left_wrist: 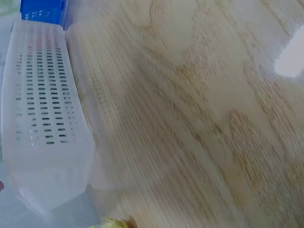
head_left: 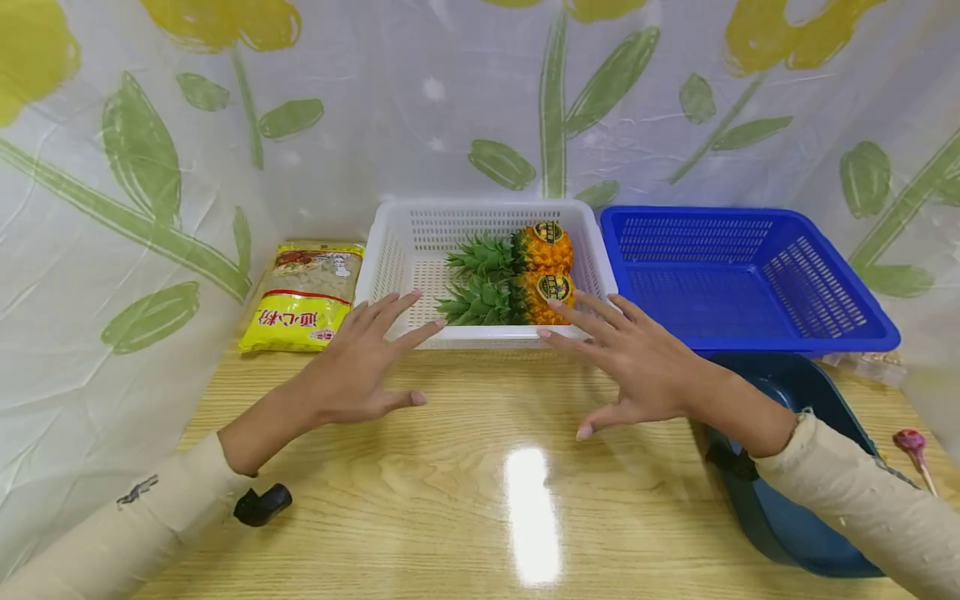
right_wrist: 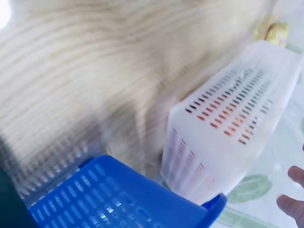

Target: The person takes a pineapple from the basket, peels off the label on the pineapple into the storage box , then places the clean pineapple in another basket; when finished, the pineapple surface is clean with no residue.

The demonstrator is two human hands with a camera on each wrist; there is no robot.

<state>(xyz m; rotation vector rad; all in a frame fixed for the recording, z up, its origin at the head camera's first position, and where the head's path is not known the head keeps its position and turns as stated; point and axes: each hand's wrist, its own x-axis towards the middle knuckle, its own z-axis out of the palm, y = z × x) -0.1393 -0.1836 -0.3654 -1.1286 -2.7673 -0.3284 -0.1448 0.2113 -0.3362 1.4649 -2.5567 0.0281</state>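
Two small pineapples lie side by side in a white perforated basket (head_left: 480,332), their leafy crowns toward the left. The nearer pineapple (head_left: 542,300) and the farther pineapple (head_left: 551,243) each carry a dark round label. My left hand (head_left: 367,358), fingers spread and holding nothing, hovers by the basket's front left corner. Over its front right part my right hand (head_left: 637,358) is spread likewise, fingertips overlapping the rim and the nearer pineapple in the head view; whether they touch, I cannot tell. Only fingertips (right_wrist: 290,204) of it show in the right wrist view.
Left of the white basket lies a yellow food packet (head_left: 303,296). A blue basket (head_left: 750,343) stands to its right, with a dark teal tub (head_left: 810,533) in front, under my right forearm. A lollipop (head_left: 911,446) and a clear packet (head_left: 870,367) lie at the far right.
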